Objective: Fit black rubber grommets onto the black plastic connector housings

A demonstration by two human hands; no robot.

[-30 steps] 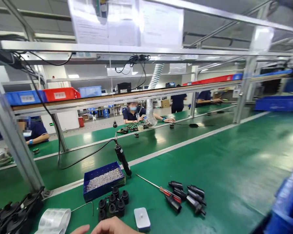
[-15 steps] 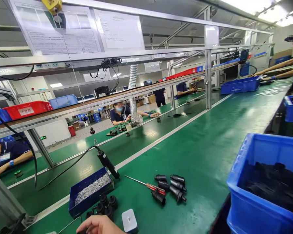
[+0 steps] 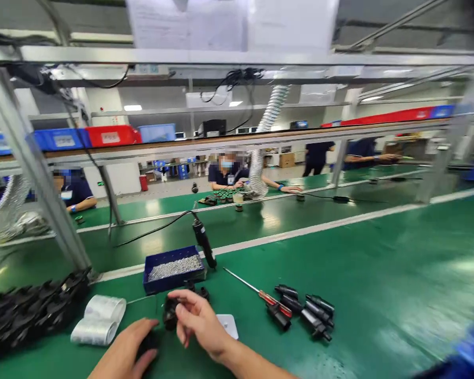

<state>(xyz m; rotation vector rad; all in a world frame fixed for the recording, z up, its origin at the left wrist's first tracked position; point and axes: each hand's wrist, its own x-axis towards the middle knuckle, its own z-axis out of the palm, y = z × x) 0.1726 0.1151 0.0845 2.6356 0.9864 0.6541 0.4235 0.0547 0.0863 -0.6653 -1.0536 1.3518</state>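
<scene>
Black caps point(image 3: 169, 316) sit lower centre: our right hand point(image 3: 199, 323) pinches one, left hand point(image 3: 128, 352) curls over another; blue tray point(image 3: 174, 276) w/ silver screws point(image 3: 176, 267) just above.

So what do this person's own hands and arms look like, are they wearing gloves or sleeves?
Both hands are bare: no gloves, rings or watch show. The left hand appears only from the wrist on. The right hand comes with a bare forearm running to the lower edge of the picture, with no sleeve or wristband in view. The fingers carry no tape or finger cots.
</scene>
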